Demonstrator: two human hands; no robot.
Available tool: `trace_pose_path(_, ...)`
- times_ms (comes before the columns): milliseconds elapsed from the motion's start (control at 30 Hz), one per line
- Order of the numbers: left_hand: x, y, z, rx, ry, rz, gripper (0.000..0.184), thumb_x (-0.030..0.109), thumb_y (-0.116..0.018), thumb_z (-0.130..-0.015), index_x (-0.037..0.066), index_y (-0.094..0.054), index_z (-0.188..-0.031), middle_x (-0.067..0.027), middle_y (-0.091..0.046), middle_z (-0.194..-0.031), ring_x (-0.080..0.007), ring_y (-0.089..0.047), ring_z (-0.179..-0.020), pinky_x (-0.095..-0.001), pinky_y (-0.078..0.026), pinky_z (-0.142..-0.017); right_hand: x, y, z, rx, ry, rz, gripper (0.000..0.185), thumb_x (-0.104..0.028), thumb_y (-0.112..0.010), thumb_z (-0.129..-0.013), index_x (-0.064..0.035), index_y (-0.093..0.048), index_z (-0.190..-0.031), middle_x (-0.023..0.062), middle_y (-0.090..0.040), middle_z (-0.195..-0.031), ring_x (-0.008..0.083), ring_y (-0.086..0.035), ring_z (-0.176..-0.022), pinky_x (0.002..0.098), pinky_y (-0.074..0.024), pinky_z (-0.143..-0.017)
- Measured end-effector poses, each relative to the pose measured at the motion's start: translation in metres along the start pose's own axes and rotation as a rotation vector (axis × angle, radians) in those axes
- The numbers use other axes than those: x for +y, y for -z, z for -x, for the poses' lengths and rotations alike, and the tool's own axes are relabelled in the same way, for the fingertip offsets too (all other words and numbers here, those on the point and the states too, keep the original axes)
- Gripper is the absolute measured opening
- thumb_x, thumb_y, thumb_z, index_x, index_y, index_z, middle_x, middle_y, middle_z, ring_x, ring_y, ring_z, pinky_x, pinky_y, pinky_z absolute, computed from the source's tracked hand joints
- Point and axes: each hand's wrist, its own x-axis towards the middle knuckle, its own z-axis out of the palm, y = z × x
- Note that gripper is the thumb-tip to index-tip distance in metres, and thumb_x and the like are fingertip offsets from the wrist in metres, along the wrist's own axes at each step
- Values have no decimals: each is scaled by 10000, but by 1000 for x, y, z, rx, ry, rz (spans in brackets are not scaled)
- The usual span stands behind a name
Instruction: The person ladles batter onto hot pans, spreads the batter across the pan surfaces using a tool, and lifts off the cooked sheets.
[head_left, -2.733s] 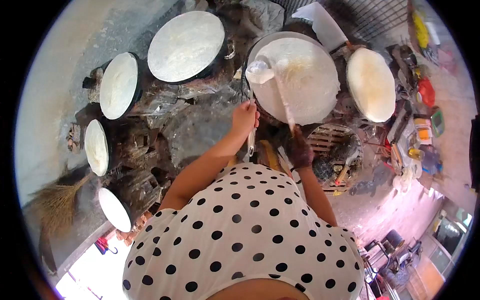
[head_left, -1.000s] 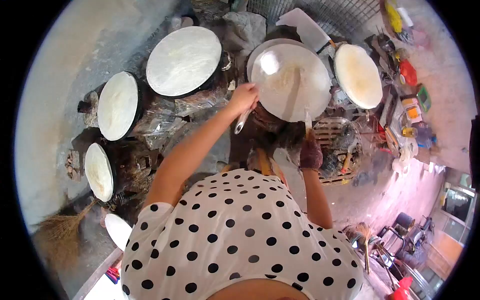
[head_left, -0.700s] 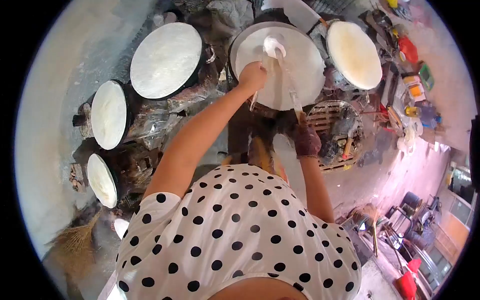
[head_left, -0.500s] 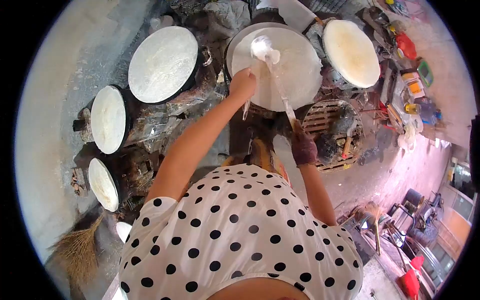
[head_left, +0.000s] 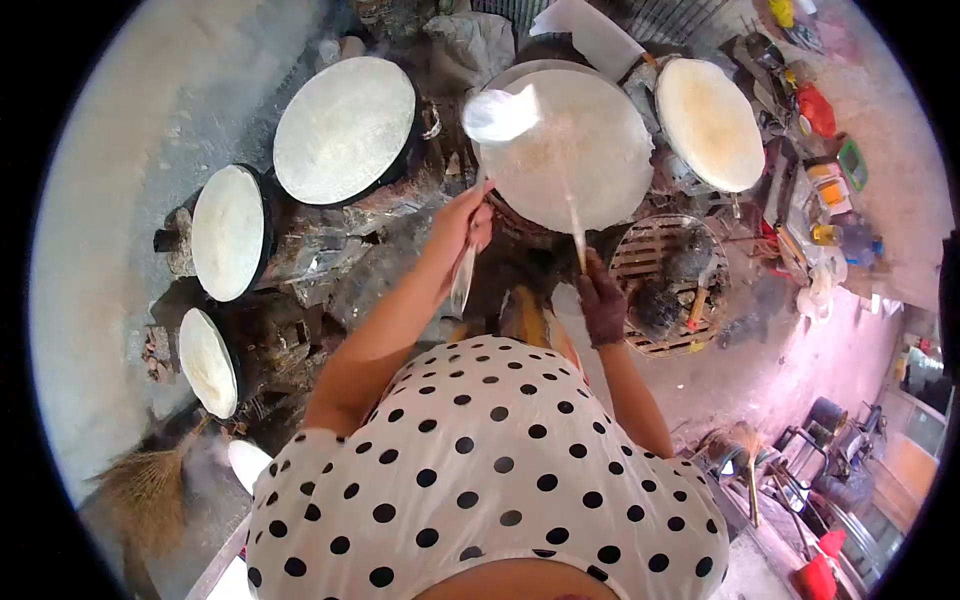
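The left hand [head_left: 463, 232] was bare, and its fingers were curled firmly around the thin handle of a ladle [head_left: 496, 117]. The end of this handle, smooth and a little shiny, came out below the fist, while the rounded bowl, bright white with glare, was beyond the fingers, over the left edge of a pale sheet [head_left: 605, 115]. Whether the bowl touched this sheet, I could not tell.

The right hand [head_left: 603, 303] wore a dark purple glove, and it was gripping the lower end of a narrow stick [head_left: 577, 235], which looked wooden near the glove. The stick pointed away from this hand, over the sheet; its far part was too blurred to judge.

The sheet, round, flat and faintly browned in the middle, was just ahead of both hands. Farther ahead and to the left of the left hand was a large white disc [head_left: 345, 130] with a grainy surface, upon a dark round pan [head_left: 412, 163]. Ahead and to the right of the right hand was an oval-looking, golden-tinted disc [head_left: 710, 125]. Just beside the glove, on its right, was a slatted round grate [head_left: 640, 258].
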Motion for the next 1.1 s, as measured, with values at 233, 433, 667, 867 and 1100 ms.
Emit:
trace_pose_path(233, 22, 33, 20, -128, 56, -76, 345, 256, -428, -1001, 61, -485, -1280, 53, -415, -612, -50, -377, -431, -213, -317, -416, 9, 8, -42, 60, 353, 1117, 482, -218, -469, -923, -174, -407, -1399, 224, -623, -1112, 375, -615, -994, 468, -487, -859)
trace_pose_path(433, 23, 75, 115, -2, -89, -118, 382, 267, -431, -1000, 55, -464, -1317, 53, -401, -603, -49, -361, -401, -219, -309, -383, -37, -2, -47, -87, -69, 1244, 509, -329, -485, -913, -196, -392, -1396, 208, -612, -1110, 384, -625, -956, 506, -509, -757)
trace_pose_path(667, -38, 174, 171, 232, 70, -48, 420, 258, -444, -990, 37, -441, -1348, 39, -405, -601, -66, -375, -401, -236, -326, -386, -18, -15, -14, -56, 29, 1299, 453, -292, -466, -943, -185, -423, -1381, 206, -602, -1182, 391, -607, -1019, 487, -497, -821)
trace_pose_path(867, -66, 221, 206, 260, 35, -91, 413, 220, -438, -981, 43, -443, -1355, 24, -419, -604, -83, -378, -399, -251, -332, -390, -61, -32, -3, 36, -122, 1305, 491, -342, -475, -918, -183, -418, -1379, 208, -638, -1081, 403, -614, -984, 468, -479, -840)
trace_pose_path(1100, -71, 247, 244, 248, 42, 171, 421, 211, -462, -973, 49, -435, -1361, 31, -396, -607, -76, -361, -413, -227, -299, -388, -39, -55, 21, -72, -43, 1130, 425, -308, -406, -940, -166, -426, -1340, 254, -633, -1019, 454, -604, -941, 520, -482, -788)
